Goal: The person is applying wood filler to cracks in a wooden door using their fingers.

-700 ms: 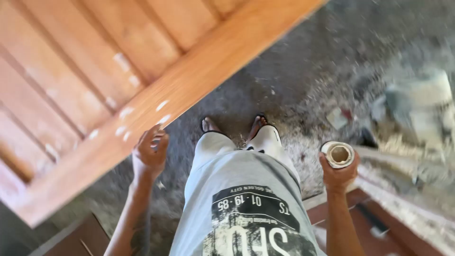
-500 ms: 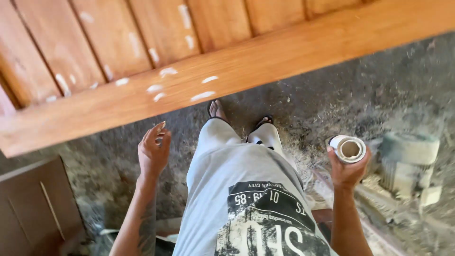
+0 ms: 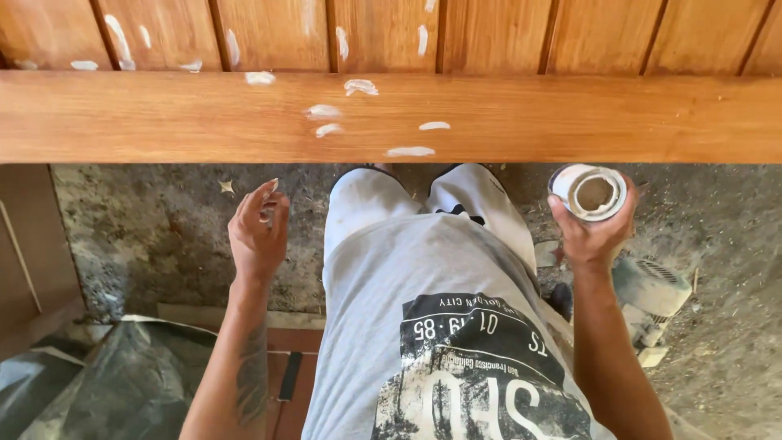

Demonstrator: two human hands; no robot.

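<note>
While the left hand (image 3: pixel 259 232) hangs open, right hand (image 3: pixel 593 232) around a putty tub (image 3: pixel 590 192).

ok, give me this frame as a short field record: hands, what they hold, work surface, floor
left hand: empty, fingers loosely curled, held below the panel edge, touching nothing
right hand: gripping a small open tub of pale filler, upright
panel: orange-brown wood, horizontal rail with vertical slats above, pale filler dabs on rail and slats
floor: grey, dusty, with debris
lower left: dark plastic sheet
lower right: pale power tool on the floor
</note>
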